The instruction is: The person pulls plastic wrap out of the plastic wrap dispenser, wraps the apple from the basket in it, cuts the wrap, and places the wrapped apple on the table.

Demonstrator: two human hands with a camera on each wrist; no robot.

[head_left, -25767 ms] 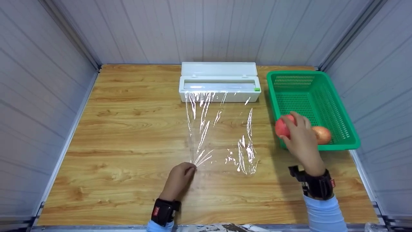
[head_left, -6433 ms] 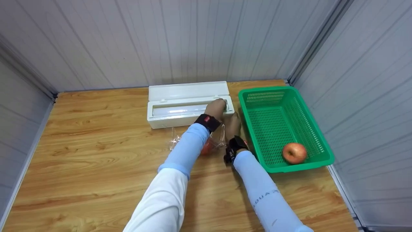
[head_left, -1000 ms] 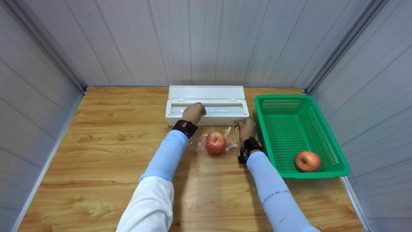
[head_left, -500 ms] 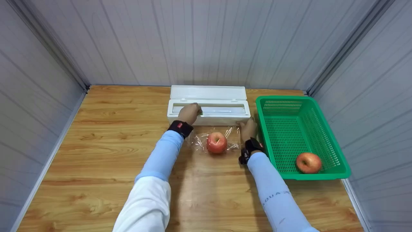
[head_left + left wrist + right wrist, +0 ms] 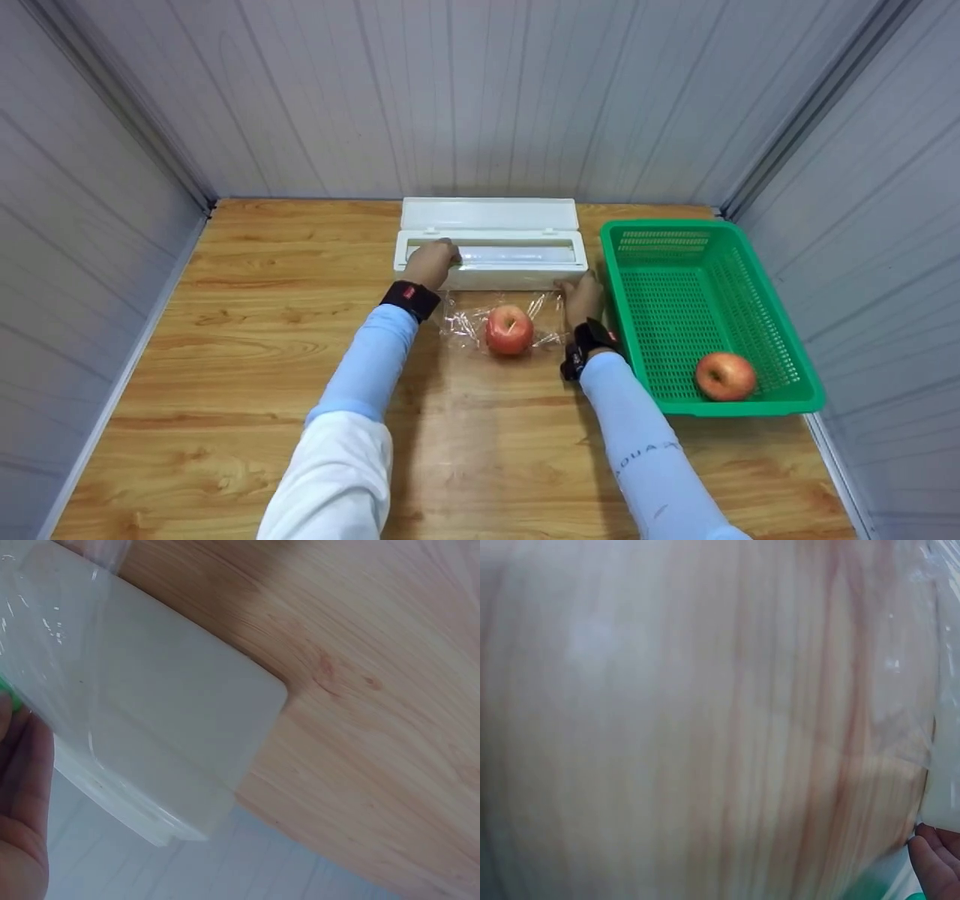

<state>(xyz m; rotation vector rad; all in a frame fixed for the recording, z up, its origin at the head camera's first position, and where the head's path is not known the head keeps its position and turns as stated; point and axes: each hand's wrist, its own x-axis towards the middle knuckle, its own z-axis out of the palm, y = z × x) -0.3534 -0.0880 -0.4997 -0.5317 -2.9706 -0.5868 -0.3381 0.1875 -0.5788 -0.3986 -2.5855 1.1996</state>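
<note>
A white cling film dispenser [image 5: 491, 279] stands at the back with its lid raised and a film roll showing inside. My left hand [image 5: 433, 264] is over the left part of its front edge, pinching a green slide cutter [image 5: 10, 694] that shows in the left wrist view. At the right front corner, my right hand [image 5: 583, 298] grips the dispenser, thumb on the front face and fingers around the end. Clear cling film [image 5: 463, 324] spreads in front of the box, and a red apple [image 5: 509, 330] sits amid it. The right wrist view catches only fingertips [image 5: 930, 862] at the corner.
A green plastic basket [image 5: 712, 409] stands close to the right of the dispenser, holding another apple [image 5: 725, 376] near its front. Panelled walls enclose the wooden table [image 5: 225, 390] at the back and both sides.
Over the last second my left hand has slid left along the dispenser's front edge; it was at the right end earlier. My right hand stays at the corner. One apple has left the basket.
</note>
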